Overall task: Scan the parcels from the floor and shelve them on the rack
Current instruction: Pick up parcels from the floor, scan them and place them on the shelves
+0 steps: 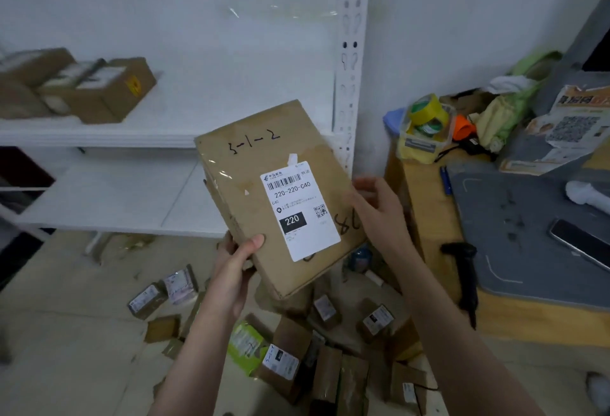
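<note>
The fingers of your left hand (236, 263) grip the box (257, 184), held up by the rack (350, 85). Your right hand (379, 207) touches its edge; I cannot tell its grip. Some shelved parcels (109, 92) sit at the shelf's left end. A pile of parcels (284, 359) waits on the floor (66, 333).

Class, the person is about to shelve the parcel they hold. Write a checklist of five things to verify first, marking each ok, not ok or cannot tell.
1. Grip: left hand and right hand both hold the parcel: ok.
2. Shipping label faces up and is readable: ok.
3. Parcel already scanned: the scanner lies on the desk, in neither hand: cannot tell.
4. Bare room on the rack shelf beside the boxes already there: ok.
5. Handwritten mark 3-1-2 matches that shelf: no shelf marking shows: cannot tell.
</note>
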A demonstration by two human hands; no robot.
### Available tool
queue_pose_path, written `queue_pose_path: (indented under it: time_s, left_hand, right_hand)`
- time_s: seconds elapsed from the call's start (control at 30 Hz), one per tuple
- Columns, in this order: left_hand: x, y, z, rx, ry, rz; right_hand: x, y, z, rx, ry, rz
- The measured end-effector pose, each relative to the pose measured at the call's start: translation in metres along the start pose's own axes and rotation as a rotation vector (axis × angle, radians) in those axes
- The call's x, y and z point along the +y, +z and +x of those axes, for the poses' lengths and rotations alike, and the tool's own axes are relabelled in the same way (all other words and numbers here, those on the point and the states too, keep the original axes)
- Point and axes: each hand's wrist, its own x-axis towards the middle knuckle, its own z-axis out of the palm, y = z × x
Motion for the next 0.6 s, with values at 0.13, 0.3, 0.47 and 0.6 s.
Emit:
queue_pose_path:
  time_s: [0.13,0.3,0.47,0.6]
  left_hand:
    - [0.044,-0.05,-0.004,0.03,0.11,-0.038]
    - [0.09,-0.125,-0.002,0.075,0.185,-0.07]
    - [0.123,-0.197,0.008,0.08,0.263,-0.091]
    - [0.15,-0.239,0.026,0.067,0.323,-0.078]
  right_hand:
    - [-0.034,0.063,0.003,-0.147,-0.069,0.034]
    - [-0.072,0.146,0.002,-0.288,-0.072,0.125]
    - [-0.087,0.217,0.0,-0.46,-0.006,0.28]
    - [-0.094,0.261,-0.001,-0.598,0.069,0.341]
